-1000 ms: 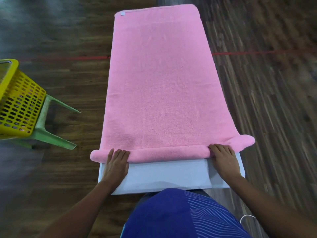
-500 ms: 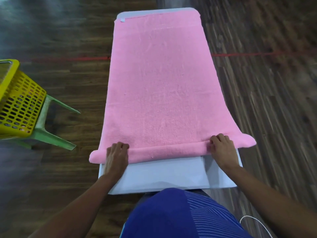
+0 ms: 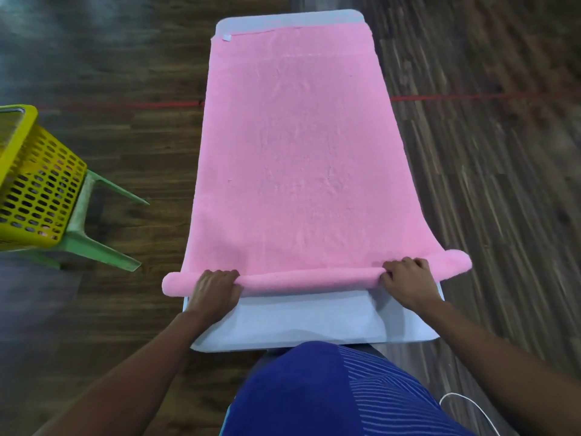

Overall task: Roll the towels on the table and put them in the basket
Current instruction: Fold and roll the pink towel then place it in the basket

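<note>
Curling left hand (image 3: 217, 289) and right hand (image 3: 405, 281) round the rolled near edge of the pink towel (image 3: 292, 152) on the table (image 3: 283, 322) — soft, limp, likely light — gripping toward both ends for an even roll.

The towel (image 3: 295, 158) lay lengthwise on the counter (image 3: 298, 322) down the middle of the frame, its near edge rolled into a tube whose ends overhung both sides of the counter. The left hand (image 3: 217, 291) gripped the roll near its left end and the right hand (image 3: 408, 284) near its right end, with bare counter below them. At the frame's left edge, well apart from the counter, the basket (image 3: 34, 190) rested on a stool (image 3: 91, 243).
</note>
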